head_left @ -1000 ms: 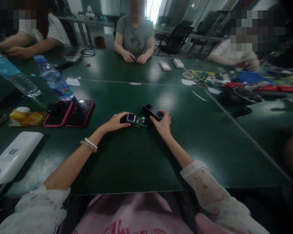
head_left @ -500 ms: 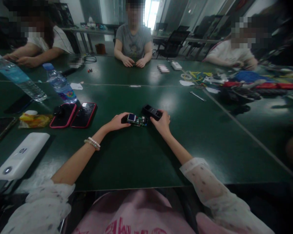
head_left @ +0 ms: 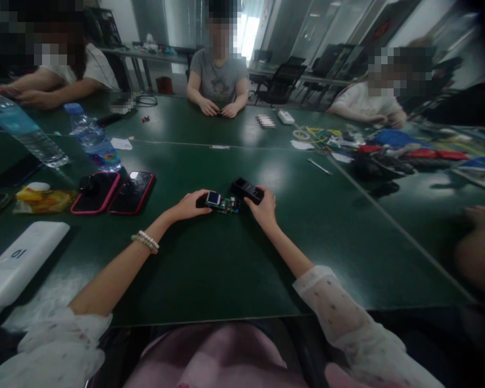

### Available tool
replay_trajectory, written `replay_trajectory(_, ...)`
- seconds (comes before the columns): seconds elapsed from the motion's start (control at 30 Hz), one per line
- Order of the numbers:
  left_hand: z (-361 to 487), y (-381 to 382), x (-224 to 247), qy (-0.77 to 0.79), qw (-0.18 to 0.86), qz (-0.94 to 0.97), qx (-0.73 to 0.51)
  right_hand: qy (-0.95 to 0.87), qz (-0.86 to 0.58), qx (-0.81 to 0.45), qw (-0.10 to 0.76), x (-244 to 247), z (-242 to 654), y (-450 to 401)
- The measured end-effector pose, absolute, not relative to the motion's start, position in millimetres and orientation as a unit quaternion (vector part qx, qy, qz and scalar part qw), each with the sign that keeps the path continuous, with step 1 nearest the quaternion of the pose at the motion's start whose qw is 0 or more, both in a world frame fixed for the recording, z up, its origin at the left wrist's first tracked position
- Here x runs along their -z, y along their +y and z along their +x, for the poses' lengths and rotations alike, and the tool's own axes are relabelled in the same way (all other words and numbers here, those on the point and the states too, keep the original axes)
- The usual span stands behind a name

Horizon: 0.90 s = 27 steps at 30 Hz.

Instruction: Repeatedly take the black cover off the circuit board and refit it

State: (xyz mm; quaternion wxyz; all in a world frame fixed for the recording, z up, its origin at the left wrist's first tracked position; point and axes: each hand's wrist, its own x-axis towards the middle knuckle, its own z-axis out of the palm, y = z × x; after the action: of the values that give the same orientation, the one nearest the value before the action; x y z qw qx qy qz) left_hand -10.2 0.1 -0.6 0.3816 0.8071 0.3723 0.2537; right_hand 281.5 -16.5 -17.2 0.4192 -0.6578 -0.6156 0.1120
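Near the middle of the green table, my left hand [head_left: 192, 206] is closed around one end of a green circuit board [head_left: 227, 205] with a small screen [head_left: 214, 199] on it. Something dark sits between that palm and the board, too hidden to name. Just to the right, my right hand [head_left: 264, 206] grips a black plastic casing [head_left: 244, 188] by its near right end, fingers behind and thumb in front. Openings show in the casing's upper face. Board and casing lie close together, the casing a little farther from me; whether they touch I cannot tell.
Two phones [head_left: 131, 193], a yellow packet [head_left: 44, 199], a white power bank [head_left: 26, 264] and two bottles [head_left: 94, 139] are on the left. A wrench [head_left: 319, 166] lies right of centre, before tangled cables [head_left: 317, 134]. Several people sit around the green table [head_left: 210, 269].
The view has shifted slightly, so most things on the table appear a little farther left. Both hands keep their holds on the board and the casing, which stay close together.
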Motion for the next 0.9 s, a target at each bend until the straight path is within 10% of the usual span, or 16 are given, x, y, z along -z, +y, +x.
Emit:
replay_trajectory(0.23,-12,-1,0,0.350,0.392,0.809,-0.262,-0.630,-0.537,-0.168,0.535,1,270,-30)
replay_trajectory(0.9,-7,1,-7,0.389,0.402,0.791,-0.247,-0.812,-0.421,-0.218,0.342,-4,257,-39)
